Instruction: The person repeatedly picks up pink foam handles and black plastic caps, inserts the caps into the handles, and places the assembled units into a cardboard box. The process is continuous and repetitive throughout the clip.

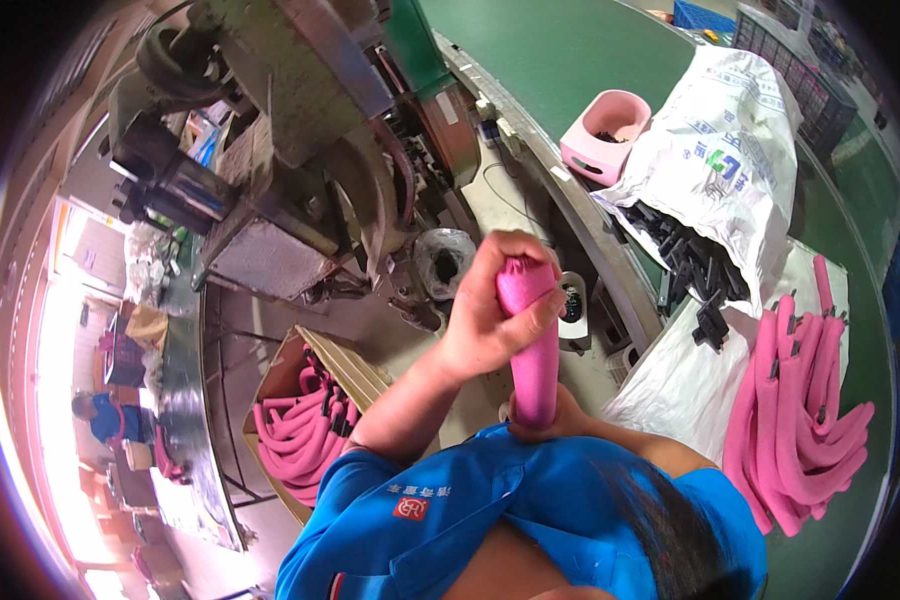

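A thick pink foam-covered tube [537, 370] stands lengthwise in front of my chest. My left hand [490, 305] is closed around its far end, thumb across the foam. My right hand [562, 412] is at the near end, its fingers mostly hidden behind the tube, and it seems to grip there. On the bench to the right lies a pile of similar pink tubes [795, 420], several with black ends. An open white sack [735, 150] spills black plastic parts [685, 250] beside them.
A pink bin [610, 135] stands on the green bench [540, 50] beyond. A heavy metal machine [280, 160] rises at the far left. Below it, a cardboard box [355, 365] holds more pink tubes. A person in blue [110, 418] is distant at left.
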`<state>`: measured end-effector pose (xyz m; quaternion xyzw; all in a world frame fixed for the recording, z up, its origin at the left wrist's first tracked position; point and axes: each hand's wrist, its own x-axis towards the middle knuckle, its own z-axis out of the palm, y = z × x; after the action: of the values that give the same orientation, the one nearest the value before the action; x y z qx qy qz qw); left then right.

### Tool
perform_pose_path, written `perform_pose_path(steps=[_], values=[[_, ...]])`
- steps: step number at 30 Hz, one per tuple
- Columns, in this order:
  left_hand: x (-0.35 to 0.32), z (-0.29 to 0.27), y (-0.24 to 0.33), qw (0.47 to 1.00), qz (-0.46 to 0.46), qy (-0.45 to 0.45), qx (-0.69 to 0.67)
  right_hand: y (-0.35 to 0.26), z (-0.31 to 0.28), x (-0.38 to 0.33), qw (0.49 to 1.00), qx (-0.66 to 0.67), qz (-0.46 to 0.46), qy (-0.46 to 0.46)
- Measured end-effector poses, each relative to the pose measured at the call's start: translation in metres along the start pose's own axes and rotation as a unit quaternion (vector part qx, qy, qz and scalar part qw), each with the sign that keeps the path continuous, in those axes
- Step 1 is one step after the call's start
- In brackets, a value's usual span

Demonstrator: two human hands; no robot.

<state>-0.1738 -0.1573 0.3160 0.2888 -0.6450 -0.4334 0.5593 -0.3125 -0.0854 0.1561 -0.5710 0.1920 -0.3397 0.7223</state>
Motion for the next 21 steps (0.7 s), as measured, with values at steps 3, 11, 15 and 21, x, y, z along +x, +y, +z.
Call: perform_pose_path(steps=[3, 11, 15, 21], values=[[-0.014, 0.01, -0.011, 0.999, 0.028, -0.021, 0.006, -0.001, 0.009, -0.01, 0.998, 0.017, 0.018, 0.066], [-0.064, 0.02, -0.04, 0.989, 0.026, 0.005, -0.144, -0.013, 0.017, -0.005, 0.998, 0.009, 0.047, 0.051], [-0.052, 0.005, -0.022, 0.992, 0.023, 0.041, -0.12, -0.019, 0.016, -0.001, 0.998, -0.01, 0.058, 0.03], [-0.051, 0.005, -0.013, 0.989, -0.072, 0.035, -0.127, -0.012, 0.014, -0.003, 0.997, -0.012, 0.059, 0.041]])
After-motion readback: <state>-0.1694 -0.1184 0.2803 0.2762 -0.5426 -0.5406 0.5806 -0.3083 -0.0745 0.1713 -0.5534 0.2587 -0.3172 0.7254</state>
